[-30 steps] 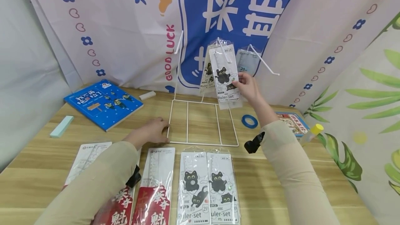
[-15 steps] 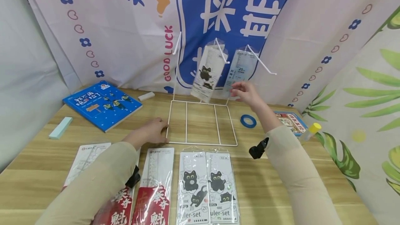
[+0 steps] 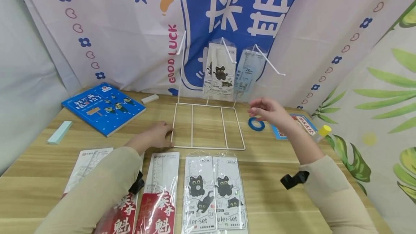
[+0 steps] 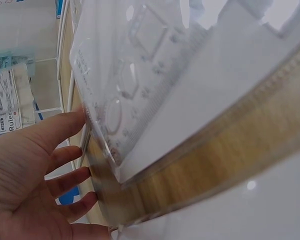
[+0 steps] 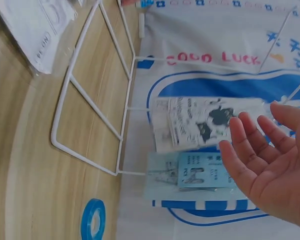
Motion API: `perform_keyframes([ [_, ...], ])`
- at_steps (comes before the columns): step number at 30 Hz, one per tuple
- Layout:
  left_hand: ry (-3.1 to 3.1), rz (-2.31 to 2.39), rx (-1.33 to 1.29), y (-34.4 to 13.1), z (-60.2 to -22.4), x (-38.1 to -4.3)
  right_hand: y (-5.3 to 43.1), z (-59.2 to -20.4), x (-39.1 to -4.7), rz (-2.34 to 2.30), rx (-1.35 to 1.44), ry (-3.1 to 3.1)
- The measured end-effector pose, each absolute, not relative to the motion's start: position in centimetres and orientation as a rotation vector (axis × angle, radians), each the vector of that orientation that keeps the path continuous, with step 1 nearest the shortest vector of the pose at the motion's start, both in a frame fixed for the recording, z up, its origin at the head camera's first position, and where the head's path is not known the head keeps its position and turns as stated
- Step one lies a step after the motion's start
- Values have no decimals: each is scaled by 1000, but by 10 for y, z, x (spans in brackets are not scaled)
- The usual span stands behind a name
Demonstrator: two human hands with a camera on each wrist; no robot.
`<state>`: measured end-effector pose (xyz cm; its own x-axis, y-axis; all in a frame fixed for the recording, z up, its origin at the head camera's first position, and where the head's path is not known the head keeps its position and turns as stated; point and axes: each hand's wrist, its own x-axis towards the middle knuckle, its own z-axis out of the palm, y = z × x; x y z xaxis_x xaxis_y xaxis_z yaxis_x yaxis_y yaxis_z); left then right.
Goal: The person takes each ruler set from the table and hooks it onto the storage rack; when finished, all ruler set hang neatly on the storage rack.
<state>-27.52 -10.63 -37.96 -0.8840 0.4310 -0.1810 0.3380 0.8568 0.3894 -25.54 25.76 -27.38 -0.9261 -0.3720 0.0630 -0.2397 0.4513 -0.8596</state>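
Fingers apart and empty, the right hand (image 3: pixel 270 112) draws back, leaving the cat packs (image 3: pixel 222 78), seemingly placed, on a hook (image 3: pixel 229 50) beyond it leftward, while the left hand (image 3: pixel 153 135) touches the rack (image 3: pixel 208 148), its grip unclear.

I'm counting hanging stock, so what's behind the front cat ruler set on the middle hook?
A second cat ruler set: its left strip shows part of a cat and "Ruler". The front set covers the rest; whether more hang behind is hidden.
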Motion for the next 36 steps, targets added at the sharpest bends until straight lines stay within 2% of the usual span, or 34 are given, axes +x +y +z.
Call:
perform_keyframes([
  [7, 2764, 516, 565, -106, -382, -277, 257, -282, -208, -1336, -465, 2586],
  [16, 2765, 491, 570, -106, -380, -277, 233, -336, -151, -1249, -532, 2503],
  [20, 2767, 489, 575, -106, -379, -275, 220, -361, -126, -960, -671, 2741],
  [23, 2762, 506, 568, -106, -378, -275, 212, -373, -112, -683, -672, 2904],
  [28, 2762, 514, 558, -107, -379, -276, 209, -389, -101, -455, -641, 2997],
  [36, 2767, 505, 553, -106, -381, -276, 221, -397, -106, -480, -527, 2989],
])
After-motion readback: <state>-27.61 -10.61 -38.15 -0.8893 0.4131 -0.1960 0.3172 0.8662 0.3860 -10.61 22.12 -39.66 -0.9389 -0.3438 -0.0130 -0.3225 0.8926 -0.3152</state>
